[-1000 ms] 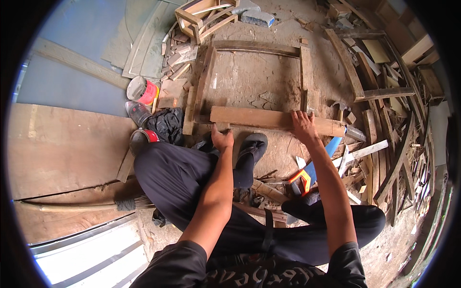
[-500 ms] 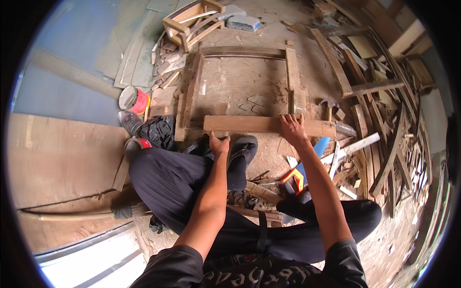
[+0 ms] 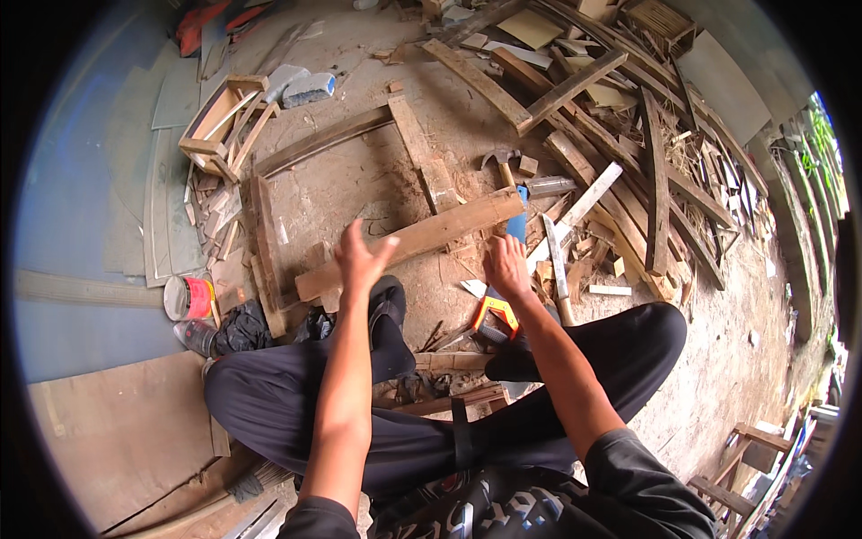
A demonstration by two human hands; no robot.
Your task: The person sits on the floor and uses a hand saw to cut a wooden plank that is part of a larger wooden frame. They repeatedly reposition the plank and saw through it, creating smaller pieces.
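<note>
A brown wooden plank [image 3: 431, 229] lies at a slant across the near side of a rectangular wooden frame [image 3: 323, 139] on the ground. Beside the plank's left half is my left hand [image 3: 362, 259], its fingers and thumb spread; it does not hold the plank. My right hand [image 3: 509, 267] is just below the plank's right half, over the blue blade of a handsaw [image 3: 496, 316] with an orange and black handle. Its fingers are bent and partly blurred, and whether they touch the blade cannot be seen. The blade's upper end shows beside the plank's right end.
A claw hammer [image 3: 503, 166] and a sheathed-looking grey tool [image 3: 549, 186] lie beyond the plank. A big pile of timber [image 3: 655, 180] fills the right. At left are a red-labelled can [image 3: 189, 297], a black plastic bag [image 3: 245, 325] and a small wooden stool-like piece [image 3: 229, 126].
The view has turned right. The plank has gone from straight across to slanted, its right end farther away. My right hand has come off it toward the saw; my left hand has risen beside it.
</note>
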